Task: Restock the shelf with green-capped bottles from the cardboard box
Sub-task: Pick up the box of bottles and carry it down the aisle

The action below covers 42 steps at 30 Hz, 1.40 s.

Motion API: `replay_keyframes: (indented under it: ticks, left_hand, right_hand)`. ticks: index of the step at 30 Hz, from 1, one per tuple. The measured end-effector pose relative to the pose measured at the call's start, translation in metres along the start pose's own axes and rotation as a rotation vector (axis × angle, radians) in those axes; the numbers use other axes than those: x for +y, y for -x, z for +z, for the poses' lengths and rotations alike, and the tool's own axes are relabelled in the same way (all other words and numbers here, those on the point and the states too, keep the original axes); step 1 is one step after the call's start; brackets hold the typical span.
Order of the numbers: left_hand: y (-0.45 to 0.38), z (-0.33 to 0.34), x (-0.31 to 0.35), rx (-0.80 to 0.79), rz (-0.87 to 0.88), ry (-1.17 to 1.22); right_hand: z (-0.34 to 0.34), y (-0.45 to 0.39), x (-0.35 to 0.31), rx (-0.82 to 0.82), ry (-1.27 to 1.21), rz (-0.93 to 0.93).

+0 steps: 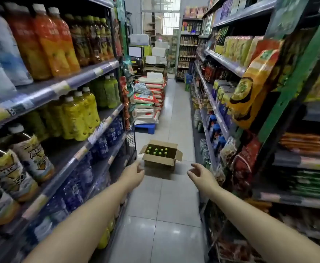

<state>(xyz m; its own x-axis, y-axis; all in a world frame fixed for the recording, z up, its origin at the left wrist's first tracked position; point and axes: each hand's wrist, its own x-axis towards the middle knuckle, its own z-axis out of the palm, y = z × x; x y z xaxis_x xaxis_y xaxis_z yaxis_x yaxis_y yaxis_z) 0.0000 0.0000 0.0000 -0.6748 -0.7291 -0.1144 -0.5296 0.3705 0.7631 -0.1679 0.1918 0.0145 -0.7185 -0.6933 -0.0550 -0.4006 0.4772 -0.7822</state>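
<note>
An open cardboard box (160, 160) stands on the tiled aisle floor ahead of me, flaps spread. Several green-capped bottles (157, 151) stand upright inside it. My left hand (134, 172) reaches forward just left of the box, fingers loosely curled, holding nothing. My right hand (198, 172) is stretched out to the right of the box, fingers apart and empty. Both hands are short of the box and do not touch it. The drink shelf (75, 152) on my left has a bare stretch beside the yellow bottles (81, 114).
Shelving lines both sides of the narrow aisle: drink bottles on the left, snack bags (250, 92) on the right. Stacked rice sacks (147, 99) on a blue pallet stand beyond the box at left. Tiled floor (165, 215) runs between my arms.
</note>
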Motion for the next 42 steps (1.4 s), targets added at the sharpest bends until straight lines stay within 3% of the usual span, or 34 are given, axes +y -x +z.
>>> replay_keyframes:
  ticks: [14,33,42]
  left_hand:
    - [-0.294,-0.014,-0.002,-0.095,0.004,-0.018]
    - [-0.633,0.036,0.04,-0.12,-0.12,0.041]
    - [-0.775,0.048,0.012,-0.141,-0.2,-0.018]
  right_hand:
    - [0.031,-0.27,-0.011,0.059,-0.034,0.173]
    - [0.023,-0.634,0.038,-0.091,-0.001,0.234]
    - [0.057,-0.755,0.059,-0.131,0.006,0.268]
